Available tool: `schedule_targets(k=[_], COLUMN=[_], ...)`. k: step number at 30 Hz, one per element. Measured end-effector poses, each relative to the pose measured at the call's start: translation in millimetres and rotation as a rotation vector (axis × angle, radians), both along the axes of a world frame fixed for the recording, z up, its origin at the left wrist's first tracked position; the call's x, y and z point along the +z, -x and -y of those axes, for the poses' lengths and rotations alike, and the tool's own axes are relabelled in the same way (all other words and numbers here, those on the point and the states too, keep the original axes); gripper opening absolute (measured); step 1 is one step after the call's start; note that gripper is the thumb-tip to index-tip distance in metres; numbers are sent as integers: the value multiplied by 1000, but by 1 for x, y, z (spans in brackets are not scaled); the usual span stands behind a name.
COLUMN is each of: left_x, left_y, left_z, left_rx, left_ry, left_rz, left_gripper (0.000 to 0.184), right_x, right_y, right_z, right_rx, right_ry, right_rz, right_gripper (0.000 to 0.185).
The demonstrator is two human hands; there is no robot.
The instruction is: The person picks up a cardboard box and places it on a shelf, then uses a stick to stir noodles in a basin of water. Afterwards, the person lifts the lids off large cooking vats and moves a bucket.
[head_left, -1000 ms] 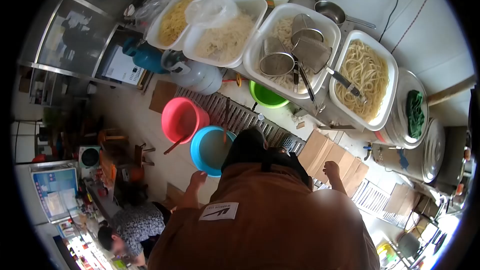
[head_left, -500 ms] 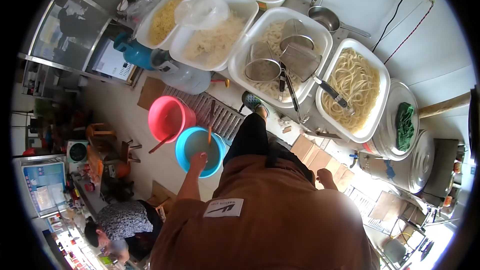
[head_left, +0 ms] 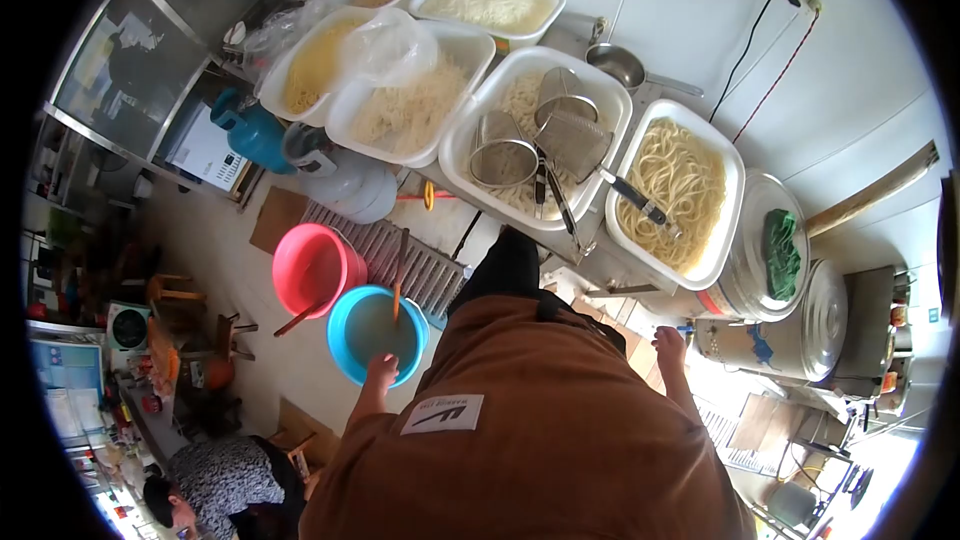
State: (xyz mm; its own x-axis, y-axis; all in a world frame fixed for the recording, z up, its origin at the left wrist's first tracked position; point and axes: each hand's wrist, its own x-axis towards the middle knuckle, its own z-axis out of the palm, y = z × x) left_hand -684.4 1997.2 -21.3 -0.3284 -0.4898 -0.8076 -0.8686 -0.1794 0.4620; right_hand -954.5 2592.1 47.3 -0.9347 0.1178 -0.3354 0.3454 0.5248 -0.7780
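Note:
My left hand [head_left: 381,371] hangs over the near edge of the blue bucket [head_left: 334,350], its fingers loosely curled and too small to read. On the other side of my body, my right hand [head_left: 670,342] hangs beside the counter with curled fingers; whether it holds anything is unclear. Ahead on the counter stand white tubs of noodles. One tub [head_left: 452,180] carries wire strainers [head_left: 504,150] on its noodles. To its right is a tub of thick noodles [head_left: 680,185] with a strainer handle [head_left: 640,199] over its edge.
A pink bucket [head_left: 310,270] and gas cylinders [head_left: 345,180] stand left, beside a floor grate [head_left: 420,275]. Greens [head_left: 782,253] lie on a round lid at the right, near large lidded pots. Another person [head_left: 225,480] bends at the lower left. A pan [head_left: 616,62] sits by the wall.
The view has shifted along the counter, and the buckets and tubs now appear farther left and mostly lower. My legs have changed position. The other person also appears farther left.

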Motion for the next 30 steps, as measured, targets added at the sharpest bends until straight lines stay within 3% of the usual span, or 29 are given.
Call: schedule_targets(k=[2,8,11,15,17,18,19,20,21,22,23,24,25,26,27,28,29,30], left_x=[-9,-19,-19,-34,-8,-14,25,-8,18,15,27,26,67,77,82,84,82,72], left_y=[-9,-44,-66,-87,-80,-79,-58,-69,-51,-47,-34,-34,-13,-6,-4,-3,-4,-14], left_z=[2,-20,-36,-50,-51,-51,-45,-45,-41,-32,-27,-27,-18,-11,-11,-4,-1,-5], left_rx=[81,290,219,-62,-249,-139,-145,-179,-151,-228,-78,-49,44,74,98,89,80,115], left_ry=[-20,-46,-89,123,286,222,215,367,354,302,234,371,325,289,283,292,311,317], left_rz=[-26,-52,24,5,13,97,196,161,226,205,263,143,171,162,184,167,145,167], left_gripper=[21,19,19,24,27,29,30,31,31,31,31,31,32,33,33,33,33,34], right_x=[15,141,162,215,194,169,142,78,113,75,99,95,109,146,148,124,97,102], right_y=[13,68,117,187,255,310,365,472,485,550,558,593,585,554,578,631,667,673], right_z=[1,68,99,165,167,160,164,123,170,163,201,217,257,288,301,296,291,306], right_rx=[-43,9,83,336,511,475,455,585,547,643,675,619,640,639,677,721,684,681], right_ry=[22,-71,4,17,66,2,101,381,23,75,-383,-257,-397,-549,-653,-770,-715,-779], right_rz=[-153,-482,-558,-546,-694,-610,-579,-543,-399,-596,-801,-632,-763,-898,-985,-1181,-1330,-1263], right_gripper=[19,19,21,24,28,30,35,43,37,38,40,42,42,45,56,61,63,63])
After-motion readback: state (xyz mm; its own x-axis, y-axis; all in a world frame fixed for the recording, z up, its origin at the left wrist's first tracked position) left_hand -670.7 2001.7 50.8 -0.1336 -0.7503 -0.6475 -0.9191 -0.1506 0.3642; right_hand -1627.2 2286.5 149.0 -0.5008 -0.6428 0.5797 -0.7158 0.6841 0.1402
